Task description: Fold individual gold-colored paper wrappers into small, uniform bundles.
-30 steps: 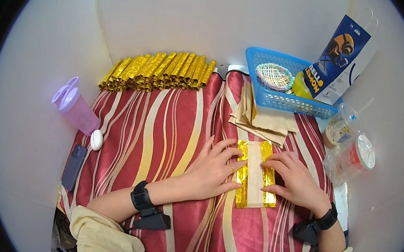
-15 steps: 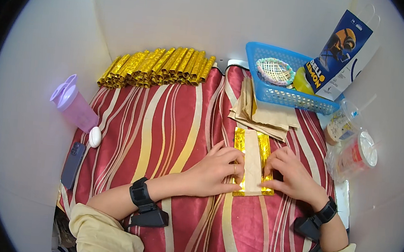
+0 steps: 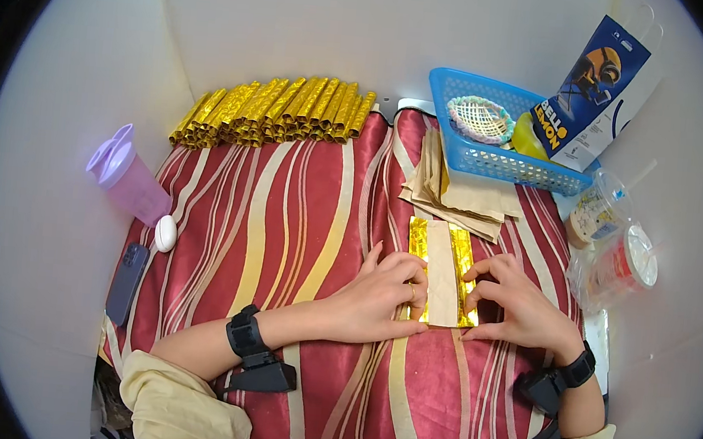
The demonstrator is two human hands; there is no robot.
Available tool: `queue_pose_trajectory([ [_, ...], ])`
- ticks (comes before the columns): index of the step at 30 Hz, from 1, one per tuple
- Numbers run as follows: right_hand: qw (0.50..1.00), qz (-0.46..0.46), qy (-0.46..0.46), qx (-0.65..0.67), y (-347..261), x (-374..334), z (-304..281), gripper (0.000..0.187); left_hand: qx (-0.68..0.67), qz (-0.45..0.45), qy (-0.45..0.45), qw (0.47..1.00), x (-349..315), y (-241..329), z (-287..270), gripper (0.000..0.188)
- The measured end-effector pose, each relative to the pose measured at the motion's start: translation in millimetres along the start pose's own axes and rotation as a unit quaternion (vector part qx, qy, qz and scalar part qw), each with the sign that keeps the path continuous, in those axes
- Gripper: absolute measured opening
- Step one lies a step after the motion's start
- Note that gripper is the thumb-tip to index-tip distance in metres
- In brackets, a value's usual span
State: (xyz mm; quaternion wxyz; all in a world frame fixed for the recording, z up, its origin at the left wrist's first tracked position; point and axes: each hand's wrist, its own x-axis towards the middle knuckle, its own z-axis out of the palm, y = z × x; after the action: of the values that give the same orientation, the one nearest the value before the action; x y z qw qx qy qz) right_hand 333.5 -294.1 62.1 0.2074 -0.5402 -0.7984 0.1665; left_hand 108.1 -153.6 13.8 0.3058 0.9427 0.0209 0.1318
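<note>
A gold foil sheet [image 3: 463, 267] lies on the striped cloth, with a plain beige paper strip [image 3: 442, 269] down its middle. My left hand [image 3: 385, 299] is at its left near corner, fingers curled over the gold edge and thumb along the near edge. Across from it, my right hand [image 3: 519, 309] has bent fingers on the right gold edge, with its thumb by the near right corner. Both hands grip the sheet at its near end. Just beyond lies a stack of beige paper pieces [image 3: 474, 198].
Many gold tubes [image 3: 277, 113] are piled at the back left. A blue basket [image 3: 506, 168] holding a woven piece and a printed paper bag [image 3: 588, 94] stands back right, beside plastic cups [image 3: 628, 256]. At left are a purple pitcher [image 3: 133, 184], a white oval case [image 3: 165, 234] and a phone [image 3: 127, 283].
The sheet's near edge has moved a little away from me, and the visible sheet is shorter. My right thumb has shifted off the beige strip toward the near right corner.
</note>
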Motion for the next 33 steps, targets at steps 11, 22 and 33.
queue_pose_trajectory([
  [11, 0.998, 0.049, 0.0, 0.047, -3.0, 0.3, -2.4, 0.016, -0.017, 0.017, 0.053, 0.998, -0.6, -5.7, 0.4, 0.021],
  [22, 0.982, 0.029, -0.098, 0.157, -14.7, -7.5, -2.8, 0.018, 0.099, 0.08, 0.145, 0.981, 0.2, -1.6, -1.9, 0.015],
  [33, 0.951, -0.02, -0.143, 0.274, -29.1, -0.5, 2.0, 0.026, 0.221, 0.055, 0.08, 0.971, -2.6, 22.5, 4.6, 0.054],
])
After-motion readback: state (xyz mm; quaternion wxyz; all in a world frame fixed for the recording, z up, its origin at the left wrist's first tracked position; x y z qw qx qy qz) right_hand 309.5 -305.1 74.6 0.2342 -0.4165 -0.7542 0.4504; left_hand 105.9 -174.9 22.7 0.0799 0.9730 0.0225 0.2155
